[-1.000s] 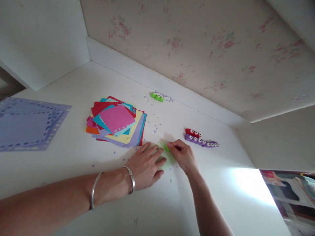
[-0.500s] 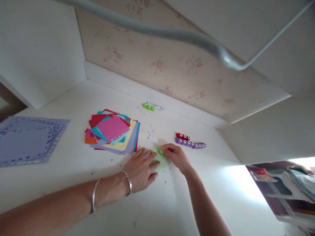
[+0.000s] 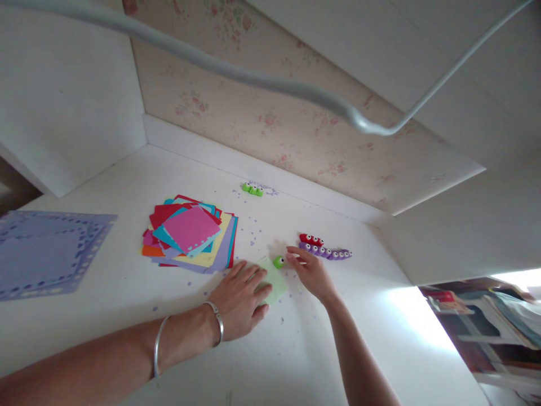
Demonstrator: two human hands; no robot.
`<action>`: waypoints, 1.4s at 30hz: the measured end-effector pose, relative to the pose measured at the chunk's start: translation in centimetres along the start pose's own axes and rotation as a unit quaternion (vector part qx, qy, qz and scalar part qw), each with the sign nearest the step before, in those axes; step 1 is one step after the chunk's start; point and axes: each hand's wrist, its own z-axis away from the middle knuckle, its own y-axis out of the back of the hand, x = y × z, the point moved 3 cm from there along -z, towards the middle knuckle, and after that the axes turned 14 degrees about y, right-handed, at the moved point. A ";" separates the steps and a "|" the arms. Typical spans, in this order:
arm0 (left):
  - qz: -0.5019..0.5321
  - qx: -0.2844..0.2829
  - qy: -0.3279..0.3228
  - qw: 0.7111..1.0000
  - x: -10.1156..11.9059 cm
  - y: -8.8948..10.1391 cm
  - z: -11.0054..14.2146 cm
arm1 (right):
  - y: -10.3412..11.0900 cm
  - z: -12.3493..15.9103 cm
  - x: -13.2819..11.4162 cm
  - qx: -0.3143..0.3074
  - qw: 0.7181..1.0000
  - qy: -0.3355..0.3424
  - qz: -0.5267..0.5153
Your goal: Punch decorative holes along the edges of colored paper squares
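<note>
One green eyed piece [image 3: 278, 262] sits at the edge of pale green paper [image 3: 275, 286], pressed to the tabletop [image 3: 279, 361] by the spread left hand [image 3: 240, 301]; the right hand [image 3: 310, 274], loosely open, hovers beside the piece.

Left hand [image 3: 240, 304] palm down, fingers spread; right hand [image 3: 311, 272] loosely curled, grip apparently parted.

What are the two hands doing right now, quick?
Left hand: open, resting on the pale green paper.
Right hand: open, holding nothing, beside the one-eyed green toy.
</note>
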 end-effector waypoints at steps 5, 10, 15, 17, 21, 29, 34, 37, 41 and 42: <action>0.004 -0.005 0.011 1.000 -0.1 -0.1 0.0 | -0.3 -0.2 -1.3 -0.040 0.997 0.046 0.047; 0.015 -0.028 0.008 0.999 -0.2 -0.4 -0.1 | 2.1 -0.2 1.0 -0.023 0.999 -0.021 -0.002; 0.025 -0.034 0.012 0.999 -0.2 -0.4 -0.2 | 8.8 -1.0 4.2 0.086 0.996 -0.026 0.005; 0.023 -0.036 0.009 0.999 -0.2 -0.4 -0.3 | 11.5 -1.9 5.8 0.074 0.980 -0.065 0.171; 0.019 -0.034 -0.001 0.999 -0.2 -0.3 -0.4 | 13.9 -4.0 8.0 -0.006 0.943 -0.082 0.323; 0.021 -0.027 0.004 0.999 -0.3 -0.3 -0.5 | 11.8 -6.1 9.2 -0.133 0.928 -0.055 0.342; 0.020 -0.036 0.007 0.999 -0.3 -0.3 -0.5 | 12.5 -7.3 8.8 -0.104 0.925 -0.067 0.360; 0.017 -0.038 0.002 0.999 -0.3 -0.2 -0.5 | 11.5 -8.8 7.1 -0.077 0.930 -0.048 0.356; 0.002 -0.040 -0.002 0.999 -0.2 0.0 -0.4 | 6.0 -11.8 3.8 -0.098 0.946 0.032 0.307; -0.003 -0.040 -0.002 0.999 -0.2 0.0 -0.4 | 4.2 -12.8 3.0 -0.106 0.948 0.055 0.295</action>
